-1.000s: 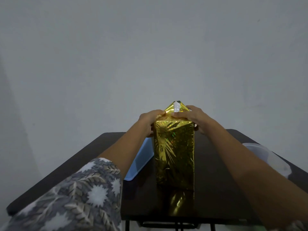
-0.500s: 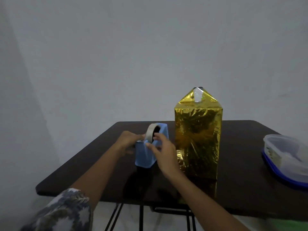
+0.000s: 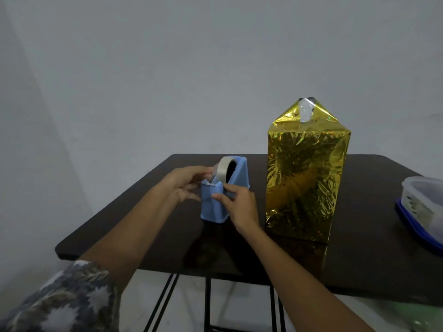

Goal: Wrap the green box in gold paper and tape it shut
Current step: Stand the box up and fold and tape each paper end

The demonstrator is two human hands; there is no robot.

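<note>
Gold paper [image 3: 304, 183] hides the green box entirely, and a plastic container [image 3: 422, 204] is cut off at the right edge. The box stands upright on the table [image 3: 359, 264], right of the blue tape dispenser [image 3: 213, 204], with its long axis vertical and its taped peak up. The right hand [image 3: 239, 206] grips the dispenser; the left hand [image 3: 184, 185] has its fingertips at the tape roll [image 3: 221, 170], and I cannot tell their hold.

L hand [image 3: 185, 185] out front, palm turned in, thumb + index pinching at the tape roll [image 3: 221, 172] — other fingers loosely straight below. R hand [image 3: 239, 203] grips the dispenser [image 3: 213, 207] — thumb on its near face, fingers curled round the right side. Both forearms bare, reaching fwd; patterned sleeve [image 3: 67, 300] on L upper arm.
</note>
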